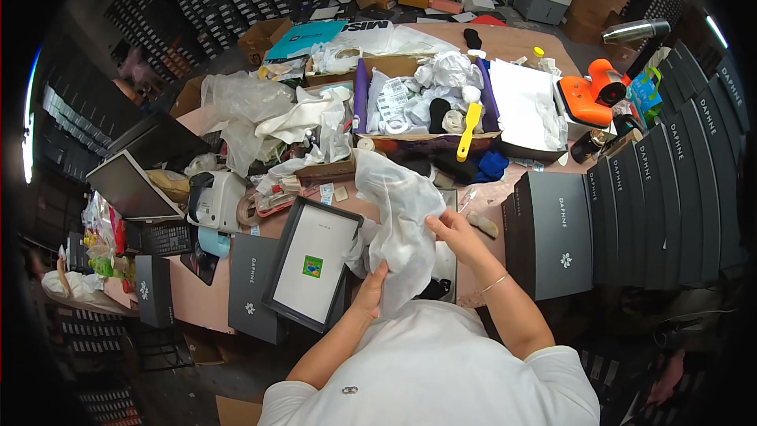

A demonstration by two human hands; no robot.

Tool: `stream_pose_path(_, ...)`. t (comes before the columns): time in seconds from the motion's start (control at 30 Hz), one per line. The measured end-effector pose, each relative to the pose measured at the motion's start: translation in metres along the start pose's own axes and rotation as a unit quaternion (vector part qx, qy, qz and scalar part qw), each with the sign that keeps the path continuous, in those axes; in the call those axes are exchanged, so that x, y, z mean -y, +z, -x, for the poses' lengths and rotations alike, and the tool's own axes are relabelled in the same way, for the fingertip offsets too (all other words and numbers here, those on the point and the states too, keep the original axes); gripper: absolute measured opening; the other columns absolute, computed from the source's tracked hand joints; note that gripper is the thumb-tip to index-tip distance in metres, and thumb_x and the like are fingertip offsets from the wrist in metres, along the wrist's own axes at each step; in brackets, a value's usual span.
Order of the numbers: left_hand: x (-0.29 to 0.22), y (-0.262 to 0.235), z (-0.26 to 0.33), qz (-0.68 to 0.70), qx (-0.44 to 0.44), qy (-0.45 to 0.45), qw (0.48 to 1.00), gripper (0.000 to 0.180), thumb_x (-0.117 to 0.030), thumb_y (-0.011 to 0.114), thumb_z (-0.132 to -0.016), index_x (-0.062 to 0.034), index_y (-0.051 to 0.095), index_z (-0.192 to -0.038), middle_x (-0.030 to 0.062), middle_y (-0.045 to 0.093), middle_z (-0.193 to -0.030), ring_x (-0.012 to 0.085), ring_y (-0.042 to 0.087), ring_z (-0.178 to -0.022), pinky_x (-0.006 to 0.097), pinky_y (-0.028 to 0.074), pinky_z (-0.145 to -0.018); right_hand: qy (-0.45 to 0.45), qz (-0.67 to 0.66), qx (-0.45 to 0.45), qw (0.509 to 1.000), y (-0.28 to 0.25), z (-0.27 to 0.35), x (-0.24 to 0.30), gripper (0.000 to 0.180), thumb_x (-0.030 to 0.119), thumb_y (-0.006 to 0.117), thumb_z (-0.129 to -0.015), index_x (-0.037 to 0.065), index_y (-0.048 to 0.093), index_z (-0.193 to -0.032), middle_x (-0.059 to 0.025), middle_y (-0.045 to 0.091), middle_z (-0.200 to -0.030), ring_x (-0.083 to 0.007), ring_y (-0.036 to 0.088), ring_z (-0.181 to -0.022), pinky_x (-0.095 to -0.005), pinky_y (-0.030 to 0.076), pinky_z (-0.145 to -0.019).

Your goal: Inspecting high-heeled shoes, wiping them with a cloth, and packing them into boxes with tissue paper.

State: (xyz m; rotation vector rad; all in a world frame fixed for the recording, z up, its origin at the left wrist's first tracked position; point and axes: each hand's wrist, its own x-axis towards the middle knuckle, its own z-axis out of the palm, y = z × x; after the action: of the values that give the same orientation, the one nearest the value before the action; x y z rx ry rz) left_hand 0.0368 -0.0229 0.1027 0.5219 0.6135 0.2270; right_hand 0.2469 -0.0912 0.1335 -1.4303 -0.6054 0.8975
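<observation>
Crumpled white tissue paper (pixel 400 225) is held up in front of me between both hands. My left hand (pixel 369 292) is closed on its lower left edge. My right hand (pixel 457 233) pinches its right side, higher up. Whether something is wrapped inside, I cannot tell. Left of the paper lies a shallow dark grey box lid (pixel 280 251), white inside with a small green square sticker. Partly hidden behind and below the paper is an open shoe box (pixel 448 268) with white and black contents.
Dark grey shoe boxes (pixel 552 229) stand in a long row at the right. A purple-edged carton (pixel 493 99) of crumpled paper holds a yellow-handled brush (pixel 469 130). At the left are a white label printer (pixel 217 201) and a monitor (pixel 134 185). An orange device (pixel 591 99) sits far right.
</observation>
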Motion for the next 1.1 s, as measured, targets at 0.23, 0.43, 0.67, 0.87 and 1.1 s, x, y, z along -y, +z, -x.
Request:
stream_pose_path(0.23, -0.005, -0.030, 0.000, 0.118, 0.021, 0.050, 0.992, 0.072, -0.053, 0.063, -0.084, -0.0084, 0.041, -0.137, 0.0081, 0.054, -0.131, 0.0210, 0.055, -0.116, 0.037, 0.047, -0.099, -0.348, 0.398, 0.288, 0.798, 0.036, 0.063, 0.037, 0.015, 0.014, 0.067, -0.079, 0.005, 0.064, -0.090, -0.0107, 0.061, -0.087, -0.0295, 0.061, -0.080, -0.0396, 0.049, -0.069)
stream_pose_path(0.43, -0.027, -0.060, 0.021, -0.158, -0.041, 0.083, 0.983, 0.065, -0.037, 0.072, -0.083, -0.0019, 0.047, -0.132, 0.0054, 0.059, -0.121, 0.0151, 0.057, -0.108, 0.031, 0.047, -0.091, -0.158, 0.405, 0.261, 0.862, -0.037, 0.019, 0.074, 0.045, 0.023, 0.070, -0.081, 0.003, 0.058, -0.119, -0.0142, 0.061, -0.117, -0.0276, 0.060, -0.106, -0.0365, 0.047, -0.091)
stream_pose_path(0.67, -0.045, -0.037, 0.054, -0.304, 0.185, -0.047, 0.933, 0.084, -0.021, 0.079, -0.077, -0.0024, 0.032, -0.144, 0.0061, 0.049, -0.134, 0.0149, 0.048, -0.120, 0.030, 0.037, -0.103, 0.057, 0.060, 0.360, 0.929, -0.044, 0.013, 0.054, 0.063, 0.026, 0.078, -0.070, -0.002, 0.056, -0.122, -0.0035, 0.062, -0.101, -0.0099, 0.056, -0.091, -0.0248, 0.045, -0.084)
stream_pose_path(0.87, -0.063, -0.018, 0.061, -0.259, 0.057, -0.046, 0.963, 0.065, 0.000, 0.072, -0.079, -0.0009, 0.044, -0.138, 0.0072, 0.054, -0.129, 0.0145, 0.054, -0.114, 0.027, 0.042, -0.099, 0.102, -0.049, 0.095, 0.989, -0.093, 0.069, 0.067, 0.046, 0.021, 0.073, -0.074, -0.002, 0.059, -0.112, -0.0072, 0.063, -0.097, -0.0129, 0.061, -0.085, -0.0271, 0.050, -0.078)
stream_pose_path(1.1, -0.111, 0.030, 0.021, -0.738, -0.090, 0.400, 0.537, 0.025, -0.009, 0.068, -0.066, -0.0064, 0.070, -0.091, 0.0116, 0.059, -0.097, 0.0318, 0.048, -0.111, 0.053, 0.028, -0.107, -0.036, 0.139, -0.169, 0.975, -0.119, 0.091, 0.078, 0.036, 0.003, 0.068, -0.077, 0.002, 0.057, -0.111, -0.0046, 0.062, -0.093, -0.0086, 0.058, -0.081, -0.0243, 0.049, -0.072)
